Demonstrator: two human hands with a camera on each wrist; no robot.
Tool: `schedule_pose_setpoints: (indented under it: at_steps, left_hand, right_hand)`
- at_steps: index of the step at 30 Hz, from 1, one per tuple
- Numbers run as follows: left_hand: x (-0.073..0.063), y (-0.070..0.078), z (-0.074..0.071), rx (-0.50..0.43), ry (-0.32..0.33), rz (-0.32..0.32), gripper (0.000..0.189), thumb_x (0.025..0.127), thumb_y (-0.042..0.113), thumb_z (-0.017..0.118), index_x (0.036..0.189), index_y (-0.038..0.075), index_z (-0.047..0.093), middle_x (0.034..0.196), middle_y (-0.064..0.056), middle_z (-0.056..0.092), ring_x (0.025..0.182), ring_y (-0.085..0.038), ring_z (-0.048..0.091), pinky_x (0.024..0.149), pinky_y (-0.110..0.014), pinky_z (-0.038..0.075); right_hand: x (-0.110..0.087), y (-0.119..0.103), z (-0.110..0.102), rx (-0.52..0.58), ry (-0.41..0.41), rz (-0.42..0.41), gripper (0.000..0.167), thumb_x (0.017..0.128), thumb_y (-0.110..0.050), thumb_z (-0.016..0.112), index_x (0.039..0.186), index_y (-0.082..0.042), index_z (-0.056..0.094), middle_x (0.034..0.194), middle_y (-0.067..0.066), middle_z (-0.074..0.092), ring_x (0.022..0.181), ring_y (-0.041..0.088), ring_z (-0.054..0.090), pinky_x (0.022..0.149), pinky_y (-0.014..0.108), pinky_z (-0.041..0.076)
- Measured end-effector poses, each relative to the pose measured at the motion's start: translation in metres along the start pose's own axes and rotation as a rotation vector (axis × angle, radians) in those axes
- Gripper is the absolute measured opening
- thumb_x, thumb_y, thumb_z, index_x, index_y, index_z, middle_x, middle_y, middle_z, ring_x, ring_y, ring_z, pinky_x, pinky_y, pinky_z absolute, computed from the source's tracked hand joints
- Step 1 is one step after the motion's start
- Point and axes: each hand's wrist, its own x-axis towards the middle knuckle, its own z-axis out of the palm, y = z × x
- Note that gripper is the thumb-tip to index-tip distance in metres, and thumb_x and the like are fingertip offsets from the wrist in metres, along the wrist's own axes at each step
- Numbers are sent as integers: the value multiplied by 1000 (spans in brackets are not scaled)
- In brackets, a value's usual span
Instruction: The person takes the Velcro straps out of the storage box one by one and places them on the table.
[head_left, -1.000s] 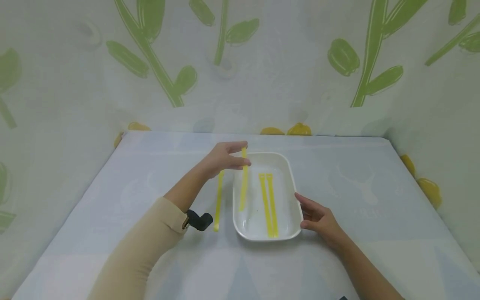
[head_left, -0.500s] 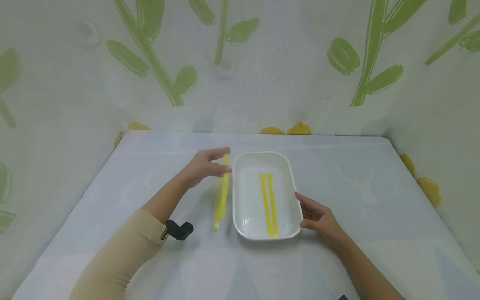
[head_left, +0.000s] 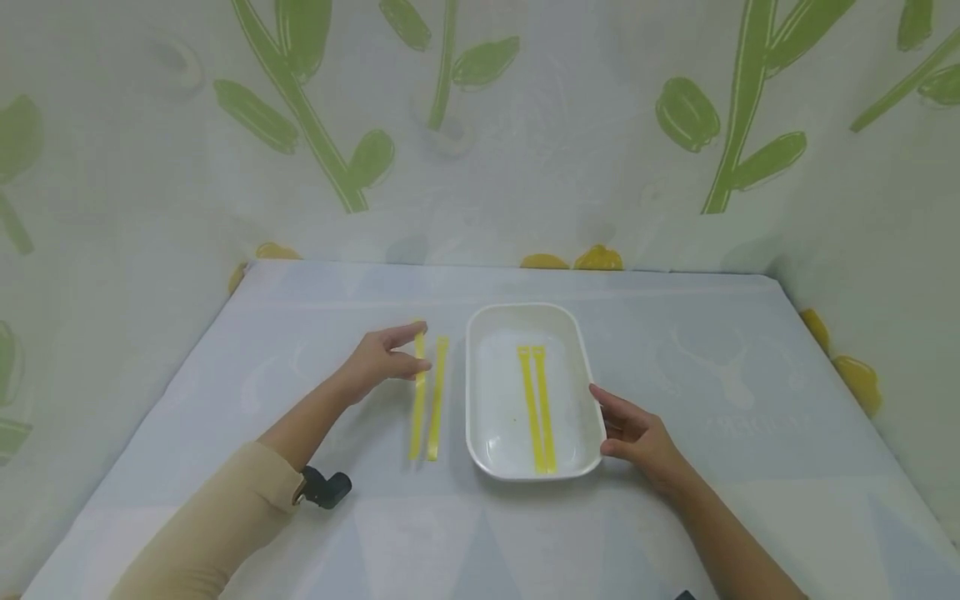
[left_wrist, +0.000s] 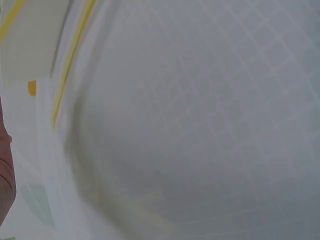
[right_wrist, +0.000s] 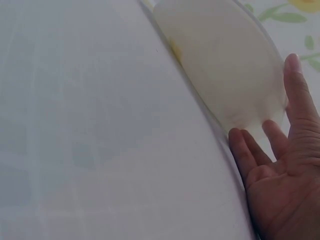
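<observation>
My left hand (head_left: pixel 378 358) pinches the upper part of a yellow strap (head_left: pixel 417 421) between thumb and fingers, left of the tray. Just right of that strap, a second yellow strap (head_left: pixel 437 400) lies on the table. Two more yellow straps (head_left: pixel 545 417) with slotted heads lie side by side inside the white tray (head_left: pixel 487 475). Against the tray's right side rests my right hand (head_left: pixel 645 450). In the right wrist view its fingers (right_wrist: pixel 241 152) are extended, with fingertips at the tray's outer wall (right_wrist: pixel 230 60). Only an edge of the left hand (left_wrist: pixel 6 175) shows in the left wrist view.
A pale patterned cloth (head_left: pixel 480 533) covers the table. Behind the table rises a white backdrop (head_left: pixel 562 125) printed with green stems and leaves, and it wraps round both sides. A small black device (head_left: pixel 326 487) sits at the left wrist.
My left hand has carried its strap from over the tray's left edge leftward and down, past the strap on the table. The right hand and tray have stayed in place.
</observation>
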Motion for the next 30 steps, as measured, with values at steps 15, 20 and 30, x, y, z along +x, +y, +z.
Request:
schedule_pose_setpoints:
  at_steps: [15,20,30]
  left_hand:
    - [13,-29,8,175,62,-11,71,77,26,78,141,20,46,108,-11,64,93,-21,58,76,-28,48]
    - [16,-32,9,294,77,-19,75,75,27,80,141,19,46,125,-10,59,108,-24,52,92,-38,46]
    - [24,-36,8,389,68,53,73,75,21,80,139,10,47,113,-12,60,98,-23,58,91,-39,48]
  right_hand:
    - [-1,3,-2,19,-22,-18,69,82,-2,71,142,0,38,134,-17,52,115,3,56,89,20,48]
    - [-1,3,-1,6,-25,-19,69,82,-3,70,143,-1,38,137,-15,50,117,2,55,89,20,48]
    - [0,4,-2,56,-36,-36,70,81,-2,71,142,1,37,137,-12,51,118,5,56,90,21,48]
